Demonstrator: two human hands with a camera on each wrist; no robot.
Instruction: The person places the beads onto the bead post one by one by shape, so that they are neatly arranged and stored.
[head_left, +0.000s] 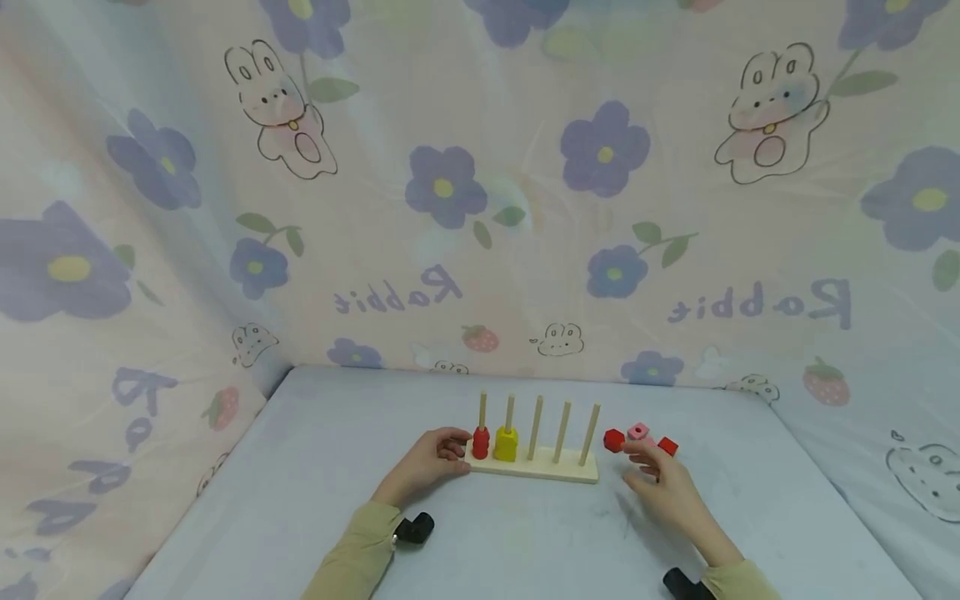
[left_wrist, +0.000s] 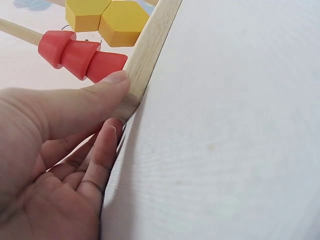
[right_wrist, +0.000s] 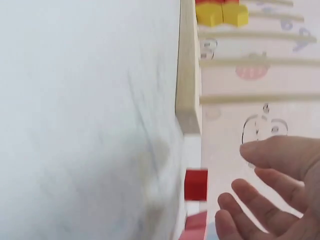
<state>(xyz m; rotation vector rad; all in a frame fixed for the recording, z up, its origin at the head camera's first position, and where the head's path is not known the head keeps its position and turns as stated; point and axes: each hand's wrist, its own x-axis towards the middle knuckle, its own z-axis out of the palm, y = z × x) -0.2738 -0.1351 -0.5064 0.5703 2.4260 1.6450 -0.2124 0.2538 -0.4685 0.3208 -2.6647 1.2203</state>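
Note:
A wooden peg board (head_left: 532,470) with several upright pegs stands on the table. Its leftmost peg carries stacked red pieces (head_left: 481,443), tapered in the left wrist view; the peg beside it holds yellow hexagonal blocks (head_left: 506,445). My left hand (head_left: 431,458) grips the board's left end, the thumb (left_wrist: 107,92) pressing its edge and the other fingers curled beside it. To the board's right lie a red block (head_left: 613,440), pink blocks (head_left: 638,431) and another red block (head_left: 667,447). Over these hovers my right hand (head_left: 667,487), fingers loosely bent and apart, with nothing between them.
The white table (head_left: 525,542) runs back to a patterned curtain (head_left: 525,250) with flowers and rabbits. Black devices are strapped at the left wrist (head_left: 415,528) and right wrist (head_left: 686,585). Three pegs (head_left: 562,433) on the board's right bear no pieces.

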